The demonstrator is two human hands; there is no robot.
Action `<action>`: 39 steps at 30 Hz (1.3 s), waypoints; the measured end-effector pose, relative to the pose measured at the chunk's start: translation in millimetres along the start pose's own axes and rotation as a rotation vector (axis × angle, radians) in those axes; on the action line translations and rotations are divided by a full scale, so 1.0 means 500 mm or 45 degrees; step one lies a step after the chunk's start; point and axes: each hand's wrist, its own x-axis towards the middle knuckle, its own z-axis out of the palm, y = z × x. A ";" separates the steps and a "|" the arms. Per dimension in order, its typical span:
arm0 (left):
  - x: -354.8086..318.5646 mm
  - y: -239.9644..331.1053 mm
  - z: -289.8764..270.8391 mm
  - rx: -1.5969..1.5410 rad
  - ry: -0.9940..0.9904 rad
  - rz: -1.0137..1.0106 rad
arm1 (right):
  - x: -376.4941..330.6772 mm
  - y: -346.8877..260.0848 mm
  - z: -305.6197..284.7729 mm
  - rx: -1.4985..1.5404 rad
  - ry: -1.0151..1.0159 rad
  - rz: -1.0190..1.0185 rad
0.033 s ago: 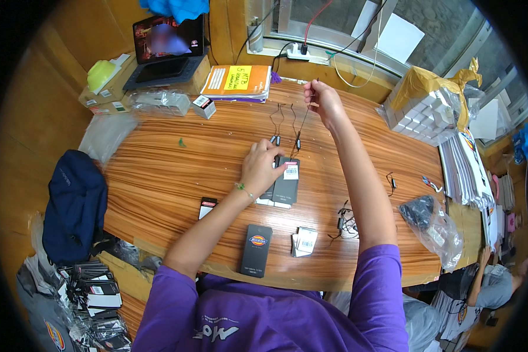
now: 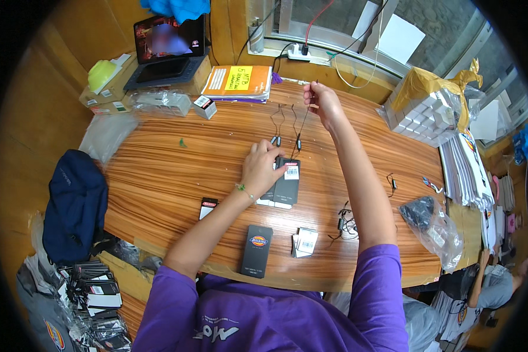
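My left hand (image 2: pixel 263 165) presses down on a small stack of dark flat tags (image 2: pixel 287 183) in the middle of the wooden table (image 2: pixel 158 176), its fingertips pinching the stack's top edge. My right hand (image 2: pixel 322 100) is raised farther back and pinches the upper end of a thin black cord (image 2: pixel 301 128) that runs down to the stack. Two more loose cords (image 2: pixel 277 124) lie just left of it. Near the table's front edge lie a black tag with an orange logo (image 2: pixel 257 250), a small pile of white labels (image 2: pixel 304 242) and a little black tag (image 2: pixel 207 207).
A tangle of cords (image 2: pixel 345 223) and a plastic bag of dark items (image 2: pixel 431 226) lie at the right. At the back are a laptop (image 2: pixel 169 50), an orange notebook (image 2: pixel 237 82) and a power strip (image 2: pixel 299 54). A blue bag (image 2: pixel 73 196) sits at the left, and another person (image 2: pixel 487 281) is at the lower right.
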 end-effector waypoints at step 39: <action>-0.246 0.051 -0.203 -0.228 -0.620 -0.148 | -0.453 0.048 -0.033 -1.049 -0.470 -0.070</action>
